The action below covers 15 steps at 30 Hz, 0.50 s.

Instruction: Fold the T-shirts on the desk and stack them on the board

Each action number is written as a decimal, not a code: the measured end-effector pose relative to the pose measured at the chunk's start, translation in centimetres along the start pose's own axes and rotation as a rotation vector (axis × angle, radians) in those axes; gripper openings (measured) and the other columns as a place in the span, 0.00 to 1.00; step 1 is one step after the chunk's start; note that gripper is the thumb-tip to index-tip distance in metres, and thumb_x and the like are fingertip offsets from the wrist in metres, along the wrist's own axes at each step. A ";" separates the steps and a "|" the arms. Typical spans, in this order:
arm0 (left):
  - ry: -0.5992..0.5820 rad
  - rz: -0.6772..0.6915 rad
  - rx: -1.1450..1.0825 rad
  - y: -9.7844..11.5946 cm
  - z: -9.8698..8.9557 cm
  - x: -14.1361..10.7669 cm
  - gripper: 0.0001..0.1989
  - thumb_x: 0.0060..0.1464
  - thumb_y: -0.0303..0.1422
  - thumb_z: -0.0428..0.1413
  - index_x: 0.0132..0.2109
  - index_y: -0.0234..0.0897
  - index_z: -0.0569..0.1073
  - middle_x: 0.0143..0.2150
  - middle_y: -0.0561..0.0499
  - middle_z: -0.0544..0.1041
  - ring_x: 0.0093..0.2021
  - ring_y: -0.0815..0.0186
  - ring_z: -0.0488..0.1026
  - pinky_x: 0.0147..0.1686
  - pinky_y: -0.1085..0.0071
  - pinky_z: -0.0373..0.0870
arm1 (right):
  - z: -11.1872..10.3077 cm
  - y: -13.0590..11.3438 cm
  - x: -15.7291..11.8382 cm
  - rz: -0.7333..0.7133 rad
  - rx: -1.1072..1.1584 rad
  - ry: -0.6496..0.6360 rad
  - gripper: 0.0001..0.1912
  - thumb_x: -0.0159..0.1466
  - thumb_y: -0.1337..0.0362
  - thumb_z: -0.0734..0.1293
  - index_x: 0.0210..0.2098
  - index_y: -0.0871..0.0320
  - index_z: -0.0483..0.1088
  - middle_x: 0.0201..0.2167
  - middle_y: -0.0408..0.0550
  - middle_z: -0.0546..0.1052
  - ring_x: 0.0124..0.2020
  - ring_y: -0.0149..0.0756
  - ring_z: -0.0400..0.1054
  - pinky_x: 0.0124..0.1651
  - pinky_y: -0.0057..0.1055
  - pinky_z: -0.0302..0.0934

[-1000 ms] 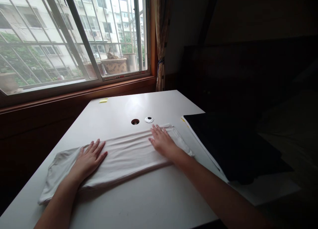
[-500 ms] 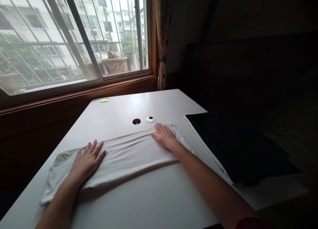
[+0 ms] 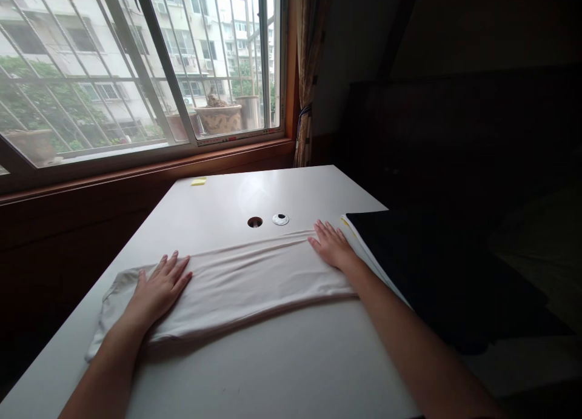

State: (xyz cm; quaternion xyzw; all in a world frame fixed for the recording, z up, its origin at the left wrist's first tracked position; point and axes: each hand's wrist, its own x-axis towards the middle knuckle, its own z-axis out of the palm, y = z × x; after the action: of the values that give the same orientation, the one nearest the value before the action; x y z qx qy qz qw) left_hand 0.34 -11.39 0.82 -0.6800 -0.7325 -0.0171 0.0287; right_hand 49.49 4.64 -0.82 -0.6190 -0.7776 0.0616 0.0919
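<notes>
A folded white cloth (image 3: pixel 259 279) is being supported by a white counter (image 3: pixel 282 364), stretching from left to right across its middle, with creases being shown mostly toward the far edge. The left part is being covered by the left hand (image 3: pixel 160 288), which is being held flat, palm down, with its fingers spread wide. The right part is being touched by the right hand (image 3: pixel 333 246), also being held palm down, with its fingers slightly parted; the cloth's right end is being partly hidden by the forearm. Beyond the cloth, a round hole (image 3: pixel 255 222) and a white round cap (image 3: pixel 280 220) are being seen side by side. The counter's right side is being covered by black fabric (image 3: pixel 445 273). The far left corner is being marked by a yellow slip (image 3: pixel 199 181).
</notes>
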 end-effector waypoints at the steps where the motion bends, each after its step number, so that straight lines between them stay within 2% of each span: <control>1: 0.017 0.020 0.012 0.3 -0.2 -0.1 0.30 0.69 0.50 0.37 0.72 0.46 0.58 0.76 0.46 0.49 0.75 0.45 0.44 0.64 0.30 0.43 | 0.0 0.0 -0.1 0.000 -0.003 0.008 0.36 0.73 0.45 0.49 0.73 0.59 0.50 0.75 0.52 0.48 0.75 0.48 0.38 0.73 0.53 0.34; 5: 0.088 0.166 0.034 1.9 -0.7 -0.5 0.27 0.69 0.47 0.41 0.69 0.43 0.64 0.74 0.44 0.56 0.74 0.46 0.49 0.67 0.35 0.43 | -0.4 0.2 -0.5 -0.025 -0.032 0.073 0.33 0.73 0.49 0.52 0.72 0.57 0.53 0.74 0.51 0.51 0.75 0.48 0.39 0.73 0.56 0.33; 8: 0.103 0.277 0.005 3.8 -0.8 -0.3 0.27 0.70 0.47 0.42 0.69 0.41 0.64 0.73 0.43 0.58 0.73 0.50 0.53 0.69 0.42 0.48 | -1.3 -0.6 -1.0 -0.126 -0.054 0.136 0.30 0.72 0.55 0.56 0.71 0.59 0.56 0.74 0.52 0.53 0.74 0.48 0.41 0.73 0.54 0.32; 11: 0.066 0.364 -0.052 5.6 -0.7 0.0 0.29 0.70 0.48 0.42 0.70 0.41 0.61 0.73 0.45 0.58 0.72 0.53 0.54 0.69 0.48 0.51 | -1.7 -3.1 -1.9 -0.304 -0.008 0.117 0.29 0.72 0.59 0.56 0.70 0.62 0.58 0.72 0.56 0.56 0.73 0.45 0.46 0.74 0.47 0.39; 13: 0.041 0.390 -0.090 6.2 -0.6 0.2 0.29 0.70 0.49 0.42 0.71 0.42 0.60 0.73 0.46 0.57 0.73 0.53 0.54 0.69 0.48 0.52 | -1.5 -5.4 -2.6 -0.438 0.048 0.056 0.30 0.73 0.57 0.55 0.70 0.63 0.58 0.72 0.56 0.57 0.73 0.44 0.49 0.73 0.43 0.43; 15: 0.021 0.395 -0.117 6.2 -0.4 0.2 0.29 0.70 0.50 0.42 0.71 0.43 0.59 0.74 0.47 0.55 0.73 0.52 0.52 0.69 0.47 0.51 | -1.0 -7.4 -3.4 -0.518 0.079 0.001 0.31 0.73 0.53 0.54 0.70 0.63 0.57 0.72 0.55 0.55 0.73 0.45 0.48 0.73 0.44 0.43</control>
State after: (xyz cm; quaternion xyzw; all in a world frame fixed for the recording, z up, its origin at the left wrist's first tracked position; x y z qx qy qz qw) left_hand 6.52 -10.74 1.16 -0.8107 -0.5823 -0.0607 -0.0005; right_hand 43.37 -0.40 1.49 -0.3953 -0.9071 0.0660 0.1289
